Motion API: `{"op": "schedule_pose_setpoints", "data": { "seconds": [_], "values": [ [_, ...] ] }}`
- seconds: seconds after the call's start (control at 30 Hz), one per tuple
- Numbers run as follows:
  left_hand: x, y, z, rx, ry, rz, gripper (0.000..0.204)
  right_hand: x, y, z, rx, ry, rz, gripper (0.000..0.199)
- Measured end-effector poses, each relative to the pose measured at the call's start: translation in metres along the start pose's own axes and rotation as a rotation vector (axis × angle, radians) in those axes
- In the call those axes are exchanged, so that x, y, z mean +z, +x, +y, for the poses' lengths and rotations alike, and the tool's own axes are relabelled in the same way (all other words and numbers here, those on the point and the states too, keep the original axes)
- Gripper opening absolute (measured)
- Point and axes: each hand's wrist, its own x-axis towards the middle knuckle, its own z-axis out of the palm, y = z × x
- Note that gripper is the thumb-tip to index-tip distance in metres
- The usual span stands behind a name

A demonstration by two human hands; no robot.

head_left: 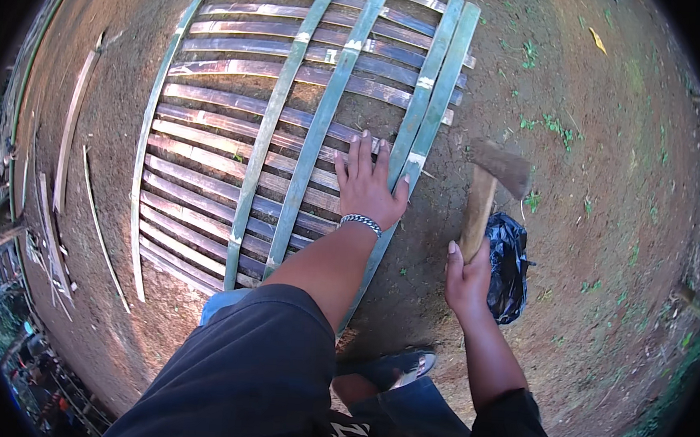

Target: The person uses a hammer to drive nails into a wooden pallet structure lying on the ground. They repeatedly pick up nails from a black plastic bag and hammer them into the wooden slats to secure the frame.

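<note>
One bamboo panel (291,127) flat on the bare dirt ground (594,153), straight ahead of the knees, under the left hand (365,189) and off to the left of the right hand (466,280). Four long green uprights running away from the body, the two on the right lying tight together; well over a dozen brownish cross slats beneath them, too many and too bent by the lens to count surely. One hammer (486,196), wooden handle and dark rusty head, raised above the ground just right of the panel's right edge. One black plastic bag (509,264) on the dirt, just beside the right hand. Left arm stretched forward, palm down, fingers spread flat and pressing on the slats beside the paired uprights, a beaded bracelet (362,222) at the wrist. Right hand clamped round the lower end of the hammer handle, thumb up, head pointing away. Hands well apart. One sandalled foot (397,368) below, near the panel's near corner.
</note>
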Motion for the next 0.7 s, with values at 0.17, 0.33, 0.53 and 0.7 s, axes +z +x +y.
{"op": "schedule_pose_setpoints", "data": {
  "seconds": [0.17,0.33,0.53,0.7],
  "values": [
    [0.004,0.001,0.003,0.017,0.062,0.003,0.072,-0.055,-0.031,-0.016,0.135,0.334,0.005,0.028],
    [0.007,-0.001,0.002,0.027,0.115,-0.019,0.076,-0.132,-0.121,-0.007,0.365,0.455,0.031,0.03],
    [-0.017,0.007,0.0,-0.073,0.154,-0.236,0.092,-0.198,-0.305,0.003,0.717,0.336,0.199,0.036],
    [-0.084,-0.139,0.028,-0.337,0.153,-0.671,0.1,-0.21,-0.461,0.029,1.041,-0.377,-0.099,0.045]
  ]
}}
